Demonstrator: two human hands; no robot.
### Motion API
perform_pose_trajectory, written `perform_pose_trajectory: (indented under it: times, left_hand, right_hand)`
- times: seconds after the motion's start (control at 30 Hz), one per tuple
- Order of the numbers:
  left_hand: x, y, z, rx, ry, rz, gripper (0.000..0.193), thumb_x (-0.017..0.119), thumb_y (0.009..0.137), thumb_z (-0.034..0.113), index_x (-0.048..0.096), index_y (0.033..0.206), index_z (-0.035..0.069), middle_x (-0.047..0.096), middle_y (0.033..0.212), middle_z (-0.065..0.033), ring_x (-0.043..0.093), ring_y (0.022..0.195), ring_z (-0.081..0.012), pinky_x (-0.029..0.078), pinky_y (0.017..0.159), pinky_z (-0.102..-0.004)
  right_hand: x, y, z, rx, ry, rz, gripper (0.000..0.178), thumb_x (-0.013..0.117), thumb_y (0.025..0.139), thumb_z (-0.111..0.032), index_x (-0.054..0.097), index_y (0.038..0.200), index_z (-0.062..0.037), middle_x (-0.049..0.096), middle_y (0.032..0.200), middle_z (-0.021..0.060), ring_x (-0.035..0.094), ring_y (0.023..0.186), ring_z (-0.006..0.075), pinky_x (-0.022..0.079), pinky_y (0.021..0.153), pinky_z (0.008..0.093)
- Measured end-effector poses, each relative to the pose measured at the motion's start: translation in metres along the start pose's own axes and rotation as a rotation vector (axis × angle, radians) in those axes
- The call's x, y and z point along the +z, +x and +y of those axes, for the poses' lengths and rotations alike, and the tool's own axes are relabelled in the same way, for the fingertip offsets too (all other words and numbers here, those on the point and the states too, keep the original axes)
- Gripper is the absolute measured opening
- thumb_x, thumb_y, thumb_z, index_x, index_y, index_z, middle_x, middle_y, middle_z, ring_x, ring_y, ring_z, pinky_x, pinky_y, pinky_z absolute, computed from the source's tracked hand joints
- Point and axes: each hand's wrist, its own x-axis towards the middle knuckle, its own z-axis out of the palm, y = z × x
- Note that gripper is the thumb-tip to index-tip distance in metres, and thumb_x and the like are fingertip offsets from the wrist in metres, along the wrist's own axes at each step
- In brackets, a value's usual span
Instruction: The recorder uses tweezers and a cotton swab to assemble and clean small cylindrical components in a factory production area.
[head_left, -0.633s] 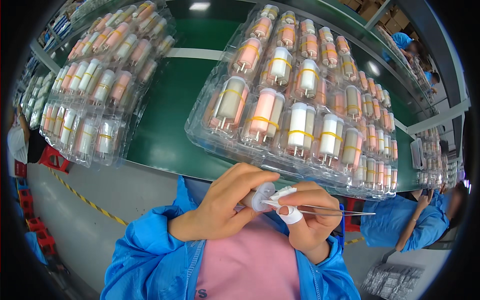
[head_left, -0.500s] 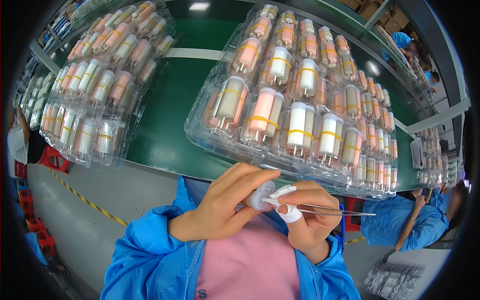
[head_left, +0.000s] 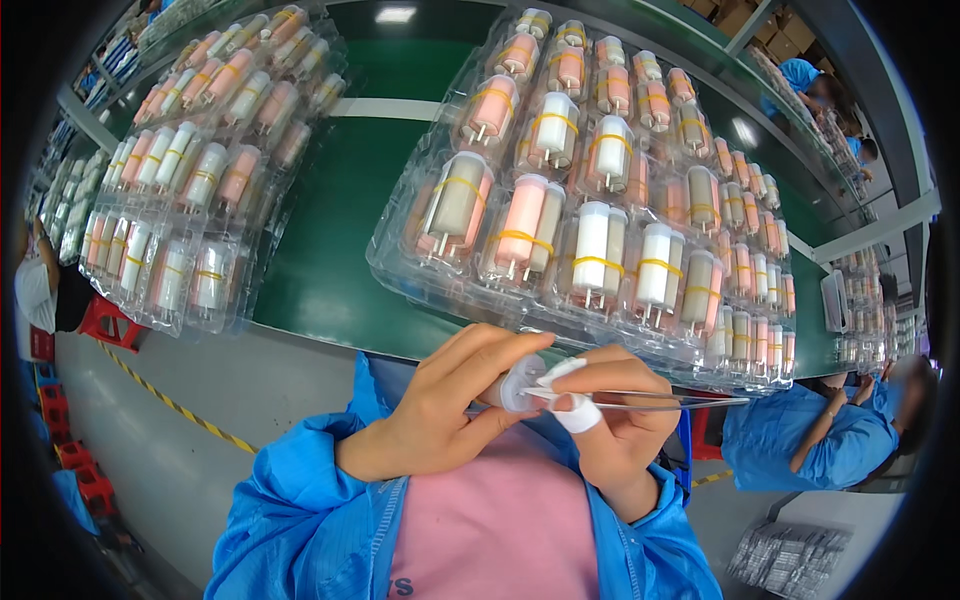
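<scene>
My left hand [head_left: 435,405] is closed around a small cylinder with a translucent, flanged round end [head_left: 518,384] that faces right. Most of its body is hidden in the palm. My right hand [head_left: 615,420] pinches a pair of metal tweezers [head_left: 690,402], whose tips meet the middle of that round end. White wraps cover the thumb [head_left: 578,414] and index fingertip of the right hand. Whether the tips grip anything small there I cannot make out. Both hands are held in front of my chest, just before the bench edge.
Beyond my hands, clear plastic trays [head_left: 390,262] hold many pink, white and grey cylinders bound with yellow bands. Another tray stack [head_left: 165,310] stands at the left on the green bench [head_left: 330,220]. A co-worker in blue [head_left: 815,435] sits at the right.
The tweezers' tips stay at the round end while the right hand shifts slightly and its fingers turn a little. The left hand tilts the round end slightly.
</scene>
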Motion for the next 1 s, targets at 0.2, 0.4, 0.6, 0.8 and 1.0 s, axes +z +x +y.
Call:
perform_pose_trajectory:
  times: [0.2, 0.4, 0.6, 0.8, 1.0]
  left_hand:
    - [-0.001, 0.0, -0.001, -0.01, -0.071, -0.016, 0.056, 0.07, 0.07, -0.001, 0.052, 0.123, -0.003, 0.056, 0.101, -0.0159, 0.056, 0.084, -0.0278, 0.046, 0.07, -0.0333]
    - [0.001, 0.0, -0.005, 0.02, -0.044, -0.019, 0.056, 0.07, 0.072, -0.001, 0.052, 0.125, -0.003, 0.055, 0.103, -0.0127, 0.055, 0.082, -0.0168, 0.045, 0.065, -0.0255]
    - [0.003, -0.002, -0.002, -0.004, -0.023, -0.003, 0.057, 0.069, 0.07, -0.003, 0.052, 0.124, -0.003, 0.055, 0.103, -0.0129, 0.056, 0.082, -0.0179, 0.046, 0.066, -0.027]
    - [0.001, 0.001, -0.005, 0.147, 0.223, 0.014, 0.059, 0.065, 0.065, -0.007, 0.055, 0.123, -0.003, 0.057, 0.101, -0.0142, 0.057, 0.081, -0.0242, 0.046, 0.068, -0.0305]
    - [0.002, -0.002, -0.004, 0.077, 0.085, 0.017, 0.06, 0.069, 0.067, -0.004, 0.052, 0.125, -0.003, 0.057, 0.101, -0.0145, 0.056, 0.083, -0.0262, 0.046, 0.069, -0.0313]
  right_hand:
    - [0.001, -0.004, -0.001, 0.029, 0.061, 0.029, 0.017, 0.073, 0.071, 0.001, 0.066, 0.086, 0.002, 0.066, 0.079, 0.0147, 0.064, 0.067, 0.0182, 0.05, 0.058, 0.0252]
    - [-0.001, -0.002, -0.003, -0.044, -0.042, -0.018, 0.019, 0.074, 0.069, 0.002, 0.067, 0.086, 0.0007, 0.066, 0.079, 0.0134, 0.065, 0.067, 0.0206, 0.051, 0.057, 0.0269]
    - [-0.001, -0.001, -0.004, -0.082, -0.081, -0.029, 0.018, 0.073, 0.069, 0.003, 0.067, 0.086, 0.0003, 0.066, 0.079, 0.0129, 0.065, 0.066, 0.0219, 0.051, 0.057, 0.0275]
    - [0.003, 0.001, -0.013, 0.005, -0.098, -0.014, 0.015, 0.071, 0.071, 0.002, 0.066, 0.085, 0.0011, 0.066, 0.077, 0.0127, 0.065, 0.065, 0.0208, 0.05, 0.056, 0.0267]
    - [0.002, 0.004, -0.007, -0.012, -0.027, -0.012, 0.014, 0.07, 0.072, 0.002, 0.065, 0.085, 0.0033, 0.065, 0.077, 0.0144, 0.063, 0.066, 0.0185, 0.05, 0.058, 0.0252]
